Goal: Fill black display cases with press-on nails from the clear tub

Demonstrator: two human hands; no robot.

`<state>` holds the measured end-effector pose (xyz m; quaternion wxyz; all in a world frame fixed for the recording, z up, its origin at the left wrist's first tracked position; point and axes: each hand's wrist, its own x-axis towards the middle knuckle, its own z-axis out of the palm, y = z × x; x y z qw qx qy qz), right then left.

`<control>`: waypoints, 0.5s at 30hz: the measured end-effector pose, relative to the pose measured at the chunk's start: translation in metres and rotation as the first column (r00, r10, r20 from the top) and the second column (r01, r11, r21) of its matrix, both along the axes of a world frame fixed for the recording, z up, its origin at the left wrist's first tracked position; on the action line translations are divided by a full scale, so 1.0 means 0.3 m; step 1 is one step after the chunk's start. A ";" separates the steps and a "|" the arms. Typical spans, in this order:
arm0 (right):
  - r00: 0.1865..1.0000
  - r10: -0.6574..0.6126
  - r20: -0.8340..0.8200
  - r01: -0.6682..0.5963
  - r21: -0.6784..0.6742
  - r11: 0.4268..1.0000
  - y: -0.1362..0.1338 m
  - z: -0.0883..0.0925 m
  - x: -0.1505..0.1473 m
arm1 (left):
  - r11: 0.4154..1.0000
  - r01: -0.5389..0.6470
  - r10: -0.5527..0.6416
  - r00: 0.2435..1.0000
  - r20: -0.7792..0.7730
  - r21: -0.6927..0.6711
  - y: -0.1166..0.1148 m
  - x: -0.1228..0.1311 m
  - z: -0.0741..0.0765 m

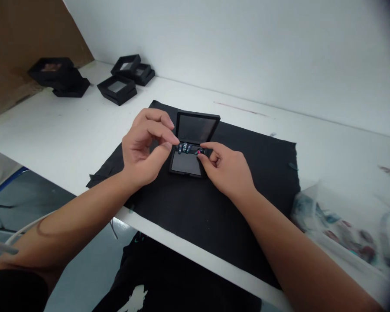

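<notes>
A short row of glossy, dark decorated false nails spans the gap between my hands, with a pink spot near its right end. My left hand pinches the left end between thumb and fingertips. At the right end, the thumb and forefinger of my right hand close on the row. Whether a strip joins the nails is too small to tell. Just beneath and behind them, a small black box lies open, its windowed lid tilted up at the back. My right fingers overlap the box's right edge.
A black mat lies under the box on the white table. Black windowed boxes are stacked at the back left and far left. A clear plastic container with mixed small items stands beside my right forearm.
</notes>
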<state>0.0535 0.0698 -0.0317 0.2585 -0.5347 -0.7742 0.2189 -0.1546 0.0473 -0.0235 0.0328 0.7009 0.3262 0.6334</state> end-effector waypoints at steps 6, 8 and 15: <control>0.995 0.017 -0.095 -0.020 -0.039 0.999 0.024 -0.001 -0.005 | 0.991 -0.105 0.111 0.991 -0.079 0.080 0.002 0.024 0.007; 0.992 0.023 -0.125 -0.030 -0.055 0.998 0.041 -0.001 -0.017 | 0.993 -0.104 0.112 0.984 -0.138 0.061 0.001 0.023 0.004; 0.975 0.002 -0.224 -0.011 -0.036 0.999 0.050 -0.010 -0.022 | 1.000 -0.024 0.024 0.990 -0.140 -0.001 0.004 0.015 -0.003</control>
